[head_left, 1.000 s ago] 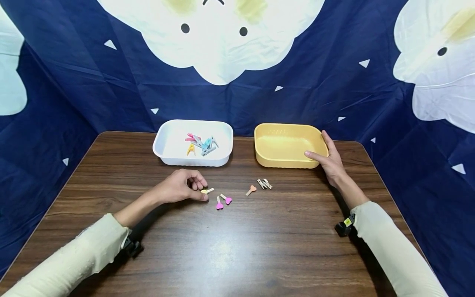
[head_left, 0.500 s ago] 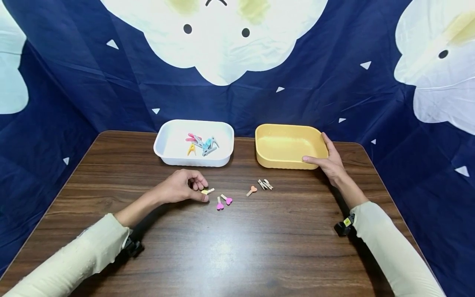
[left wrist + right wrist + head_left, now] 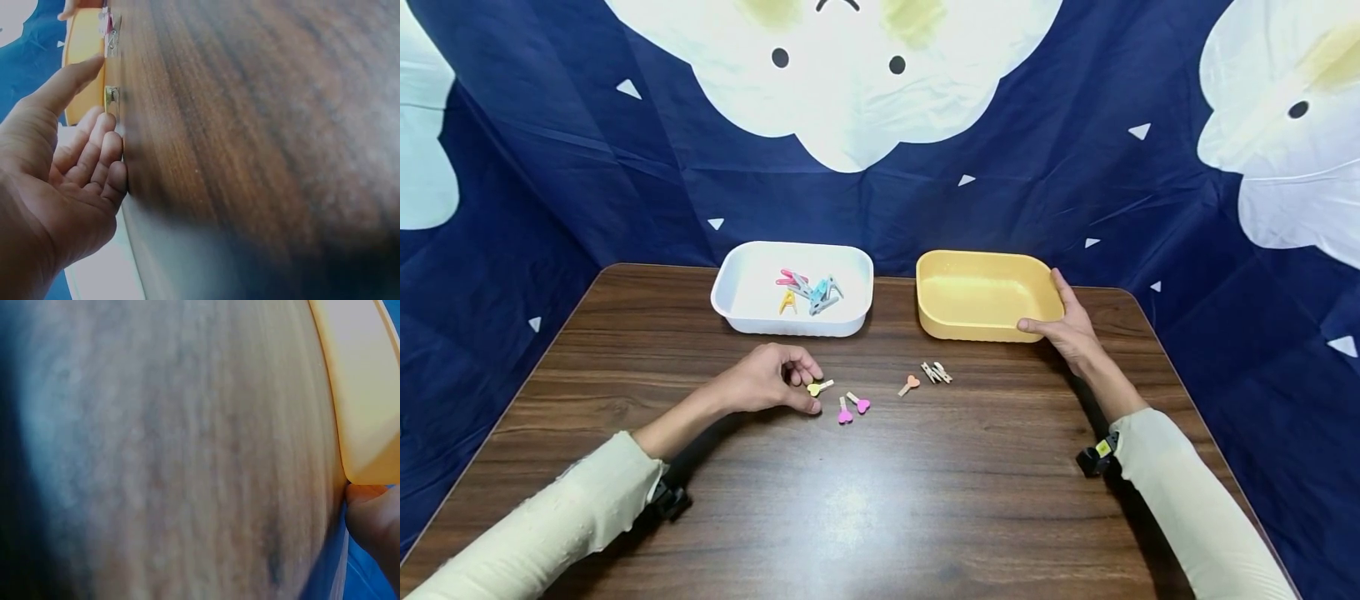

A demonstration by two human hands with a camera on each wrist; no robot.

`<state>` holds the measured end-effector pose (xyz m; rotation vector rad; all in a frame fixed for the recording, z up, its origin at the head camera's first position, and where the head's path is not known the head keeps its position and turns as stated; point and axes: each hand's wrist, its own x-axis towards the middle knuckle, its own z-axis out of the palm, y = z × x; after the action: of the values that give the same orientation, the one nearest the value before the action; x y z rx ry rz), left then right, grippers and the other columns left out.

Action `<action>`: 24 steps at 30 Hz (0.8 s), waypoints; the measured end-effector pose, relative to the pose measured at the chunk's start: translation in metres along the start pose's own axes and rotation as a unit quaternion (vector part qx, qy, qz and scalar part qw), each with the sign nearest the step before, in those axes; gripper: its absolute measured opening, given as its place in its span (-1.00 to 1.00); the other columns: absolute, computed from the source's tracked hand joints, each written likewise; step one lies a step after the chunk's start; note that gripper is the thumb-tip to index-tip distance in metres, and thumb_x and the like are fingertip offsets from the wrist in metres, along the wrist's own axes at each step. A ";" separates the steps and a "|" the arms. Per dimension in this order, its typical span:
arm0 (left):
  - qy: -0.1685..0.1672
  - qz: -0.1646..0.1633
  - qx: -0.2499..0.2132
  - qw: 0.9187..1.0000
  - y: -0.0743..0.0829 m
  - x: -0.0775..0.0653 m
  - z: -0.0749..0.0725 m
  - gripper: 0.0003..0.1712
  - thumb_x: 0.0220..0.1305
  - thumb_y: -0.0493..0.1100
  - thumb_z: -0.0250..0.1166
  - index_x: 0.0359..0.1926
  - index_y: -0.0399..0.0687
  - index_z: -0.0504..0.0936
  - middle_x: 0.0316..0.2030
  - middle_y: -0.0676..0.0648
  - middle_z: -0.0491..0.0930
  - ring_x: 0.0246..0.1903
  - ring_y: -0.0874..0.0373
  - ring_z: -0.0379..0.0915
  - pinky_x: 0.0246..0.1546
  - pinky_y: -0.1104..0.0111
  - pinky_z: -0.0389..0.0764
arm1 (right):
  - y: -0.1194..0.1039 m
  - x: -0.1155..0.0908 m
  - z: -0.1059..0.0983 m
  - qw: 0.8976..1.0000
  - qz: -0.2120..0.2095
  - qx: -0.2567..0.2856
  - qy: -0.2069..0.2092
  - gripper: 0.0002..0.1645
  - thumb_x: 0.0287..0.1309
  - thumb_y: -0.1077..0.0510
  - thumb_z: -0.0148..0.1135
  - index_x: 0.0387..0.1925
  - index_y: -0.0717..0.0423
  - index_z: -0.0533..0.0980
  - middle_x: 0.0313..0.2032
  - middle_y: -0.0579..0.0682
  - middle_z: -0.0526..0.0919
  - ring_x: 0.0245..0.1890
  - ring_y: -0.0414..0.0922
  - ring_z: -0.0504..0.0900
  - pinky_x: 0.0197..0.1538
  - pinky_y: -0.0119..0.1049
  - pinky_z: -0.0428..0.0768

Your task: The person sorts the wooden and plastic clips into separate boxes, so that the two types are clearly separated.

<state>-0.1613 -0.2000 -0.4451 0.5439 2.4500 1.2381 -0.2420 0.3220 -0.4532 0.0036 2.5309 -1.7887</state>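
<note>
Curving L hand (image 3: pixel 764 379) nr yel. clip (image 3: pixel 822 387)

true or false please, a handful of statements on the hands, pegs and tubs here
1. The right hand touches the yellow tub. True.
2. The colourful clips lie in the yellow tub. False: the clips lie in the white tub.
3. Two pink heart pegs lie on the table. True.
4. The orange heart peg is inside a tub. False: the orange heart peg lies on the table, near two plain wooden pegs.
5. The yellow heart peg is the peg nearest the left hand. True.
</note>
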 end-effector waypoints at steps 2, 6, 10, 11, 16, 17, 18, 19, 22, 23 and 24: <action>0.002 0.001 0.005 1.000 0.000 0.000 0.001 -0.50 0.01 -0.14 0.83 -0.05 -0.16 0.82 -0.22 -0.07 0.72 -0.16 0.09 0.56 -0.15 0.51 0.58 | -0.001 -0.001 0.001 1.000 -0.006 0.011 0.006 0.56 0.25 0.35 0.62 0.88 -0.25 -0.26 0.88 -0.10 -0.22 0.85 0.04 -0.02 0.66 -0.57 0.24; 0.008 0.004 0.025 1.000 0.001 0.000 0.002 -0.53 0.01 -0.14 0.82 -0.07 -0.12 0.82 -0.24 -0.05 0.73 -0.17 0.10 0.57 -0.15 0.50 0.58 | -0.004 0.000 0.001 1.000 -0.008 0.014 0.016 0.53 0.25 0.31 0.65 0.88 -0.28 -0.19 0.88 -0.11 -0.17 0.85 0.01 0.01 0.66 -0.55 0.27; 0.012 0.005 0.043 0.999 0.002 0.002 0.003 -0.56 0.03 -0.16 0.81 -0.10 -0.10 0.82 -0.26 -0.02 0.73 -0.19 0.12 0.57 -0.17 0.49 0.57 | -0.006 0.002 0.001 1.000 0.005 -0.004 0.011 0.54 0.26 0.22 0.69 0.87 -0.38 -0.20 0.88 -0.07 -0.17 0.84 0.02 0.02 0.79 -0.29 0.20; 0.012 0.005 0.044 0.999 0.002 0.002 0.003 -0.57 0.03 -0.16 0.81 -0.10 -0.09 0.82 -0.27 -0.02 0.73 -0.20 0.13 0.56 -0.17 0.48 0.57 | -0.006 0.002 0.001 1.000 0.009 -0.011 0.011 0.56 0.25 0.20 0.70 0.87 -0.40 -0.21 0.88 -0.06 -0.18 0.85 0.03 0.02 0.81 -0.19 0.17; 0.014 0.005 0.050 0.999 0.002 0.004 0.003 -0.63 0.07 -0.19 0.78 -0.13 -0.09 0.83 -0.28 -0.01 0.73 -0.21 0.14 0.56 -0.18 0.48 0.57 | -0.006 0.004 0.001 0.999 0.029 -0.033 0.010 0.66 0.18 0.13 0.76 0.86 -0.39 -0.30 0.87 -0.10 -0.25 0.86 0.03 -0.07 0.85 0.03 0.08; 0.014 0.006 0.051 0.999 0.002 0.004 0.003 -0.64 0.08 -0.20 0.78 -0.13 -0.09 0.83 -0.29 0.00 0.73 -0.22 0.14 0.56 -0.19 0.48 0.57 | -0.006 0.004 0.001 0.999 0.032 -0.035 0.009 0.67 0.18 0.12 0.77 0.86 -0.40 -0.31 0.87 -0.11 -0.26 0.86 0.02 -0.08 0.85 0.03 0.07; 0.014 0.007 0.052 0.998 0.002 0.004 0.003 -0.65 0.08 -0.20 0.77 -0.14 -0.09 0.83 -0.30 0.00 0.73 -0.22 0.15 0.56 -0.19 0.48 0.57 | -0.006 0.004 0.001 0.999 0.035 -0.036 0.008 0.68 0.18 0.11 0.77 0.86 -0.40 -0.32 0.87 -0.12 -0.26 0.86 0.02 -0.08 0.85 0.02 0.07; 0.015 0.008 0.054 0.998 0.002 0.004 0.003 -0.66 0.09 -0.21 0.77 -0.15 -0.09 0.83 -0.30 0.00 0.72 -0.23 0.15 0.55 -0.20 0.48 0.57 | -0.006 0.005 0.002 0.999 0.037 -0.038 0.006 0.68 0.18 0.10 0.77 0.85 -0.40 -0.33 0.87 -0.13 -0.27 0.86 0.01 -0.09 0.85 0.01 0.06; 0.013 0.009 0.057 0.998 0.002 0.004 0.002 -0.70 0.10 -0.22 0.76 -0.17 -0.07 0.84 -0.33 0.02 0.70 -0.25 0.17 0.54 -0.23 0.48 0.56 | -0.005 0.006 0.001 0.999 0.039 -0.031 0.001 0.68 0.19 0.12 0.76 0.84 -0.41 -0.35 0.86 -0.14 -0.29 0.86 0.00 -0.10 0.85 0.00 0.06; 0.013 0.010 0.058 0.998 0.002 0.004 0.002 -0.71 0.10 -0.22 0.76 -0.18 -0.06 0.85 -0.34 0.03 0.69 -0.26 0.17 0.54 -0.23 0.47 0.56 | -0.005 0.005 0.001 0.999 0.040 -0.029 0.000 0.68 0.19 0.12 0.76 0.84 -0.42 -0.35 0.86 -0.14 -0.29 0.86 -0.01 -0.09 0.85 0.00 0.06; 0.012 0.012 0.058 0.998 0.002 0.004 0.002 -0.72 0.11 -0.22 0.76 -0.19 -0.06 0.85 -0.35 0.04 0.68 -0.26 0.17 0.53 -0.23 0.47 0.55 | -0.005 0.005 0.001 0.999 0.041 -0.027 0.001 0.68 0.20 0.13 0.76 0.84 -0.42 -0.35 0.86 -0.14 -0.29 0.86 -0.01 -0.09 0.85 -0.01 0.06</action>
<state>-0.1635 -0.1955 -0.4458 0.5935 2.5546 1.1238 -0.2472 0.3197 -0.4491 0.1048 2.5391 -1.6926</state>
